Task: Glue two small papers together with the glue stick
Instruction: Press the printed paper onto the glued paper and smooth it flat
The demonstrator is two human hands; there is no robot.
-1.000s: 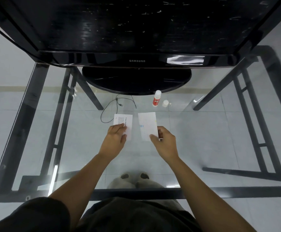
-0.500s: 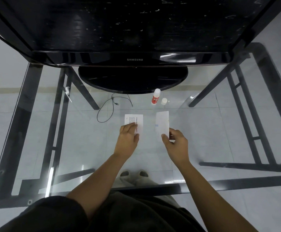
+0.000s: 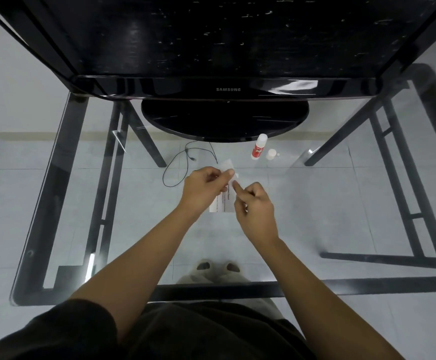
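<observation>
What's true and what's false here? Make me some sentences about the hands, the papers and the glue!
1. The glue stick stands on the glass table. True.
2. The right hand holds the glue stick. False: it stands apart from both hands.
3. The left hand pinches the papers. True.
4. The papers lie far apart on the table. False: they are together between the two hands.
</observation>
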